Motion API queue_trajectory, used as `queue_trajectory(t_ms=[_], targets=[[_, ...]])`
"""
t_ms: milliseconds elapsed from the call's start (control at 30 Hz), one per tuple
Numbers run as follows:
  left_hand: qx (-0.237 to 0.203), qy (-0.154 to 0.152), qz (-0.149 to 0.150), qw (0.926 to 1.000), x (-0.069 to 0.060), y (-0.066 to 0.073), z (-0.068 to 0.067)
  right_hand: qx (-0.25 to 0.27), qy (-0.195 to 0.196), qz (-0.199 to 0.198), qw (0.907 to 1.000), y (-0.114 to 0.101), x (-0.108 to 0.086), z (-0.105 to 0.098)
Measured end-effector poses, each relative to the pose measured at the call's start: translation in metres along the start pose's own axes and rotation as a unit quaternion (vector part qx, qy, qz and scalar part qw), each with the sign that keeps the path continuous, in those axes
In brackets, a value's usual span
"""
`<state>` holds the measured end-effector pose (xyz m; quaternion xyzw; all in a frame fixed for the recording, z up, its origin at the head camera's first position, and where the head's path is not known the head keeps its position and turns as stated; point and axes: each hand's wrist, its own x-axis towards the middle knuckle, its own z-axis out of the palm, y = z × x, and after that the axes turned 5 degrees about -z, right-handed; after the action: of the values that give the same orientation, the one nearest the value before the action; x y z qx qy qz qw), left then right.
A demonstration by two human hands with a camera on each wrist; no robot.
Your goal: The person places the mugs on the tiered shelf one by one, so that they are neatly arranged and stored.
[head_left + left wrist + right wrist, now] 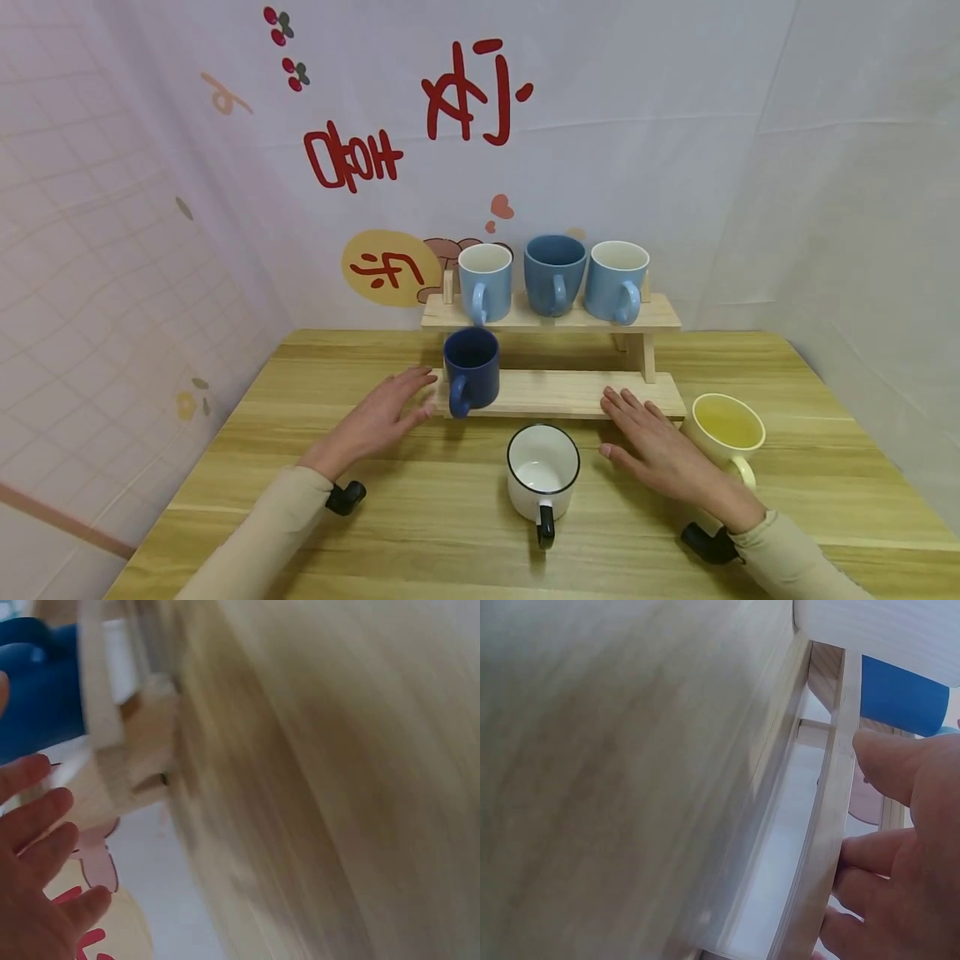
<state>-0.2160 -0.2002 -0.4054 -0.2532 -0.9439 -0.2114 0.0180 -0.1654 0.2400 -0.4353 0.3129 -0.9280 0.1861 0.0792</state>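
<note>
A dark blue mug [471, 371] stands at the left end of the lower step of a two-tier wooden rack [555, 392]. My left hand [386, 417] is just left of that mug, fingers extended, holding nothing. In the left wrist view its spread fingers [45, 851] appear close to the rack's end. My right hand [660, 446] reaches to the right part of the lower step, palm down; the right wrist view shows its fingertips at the front board [832, 817]. Between the hands, a white mug with black rim and handle [542, 475] stands on the table.
Two light blue mugs [486, 279] and a grey-blue mug [553, 275] stand on the upper step. A pale yellow mug [723, 433] is on the wooden table [420, 533], beside my right hand. Behind the rack hangs a white printed cloth [637, 125].
</note>
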Motion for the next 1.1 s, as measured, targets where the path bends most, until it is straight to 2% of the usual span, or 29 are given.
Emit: queue_trajectory(t_ms=[133,267,400,633,900,1000,1100], targets=[[0.050,-0.022,0.021,0.9983,0.004,-0.006,0.006,0.006,0.001,0.000,1.0000,0.000,0.000,-0.001],[0.074,-0.039,0.029,0.9961,0.004,-0.010,0.010,0.017,0.001,0.004,0.9999,-0.001,-0.001,-0.001],[0.089,-0.051,0.032,0.9942,0.004,-0.014,0.013,0.033,0.014,0.004,0.9994,-0.008,0.000,-0.005],[0.086,-0.063,0.025,0.9940,0.004,-0.018,0.012,0.060,0.070,0.009,0.9957,-0.032,-0.005,-0.019],[0.072,-0.057,0.025,0.9955,0.006,-0.020,0.009,0.147,0.092,0.044,0.9839,-0.055,-0.018,-0.034],[0.072,-0.053,0.027,0.9956,0.007,-0.022,0.010,0.196,0.069,0.059,0.9764,-0.061,-0.023,-0.037],[0.075,-0.052,0.033,0.9953,0.009,-0.023,0.011,0.259,0.036,0.071,0.9625,-0.063,-0.028,-0.039]])
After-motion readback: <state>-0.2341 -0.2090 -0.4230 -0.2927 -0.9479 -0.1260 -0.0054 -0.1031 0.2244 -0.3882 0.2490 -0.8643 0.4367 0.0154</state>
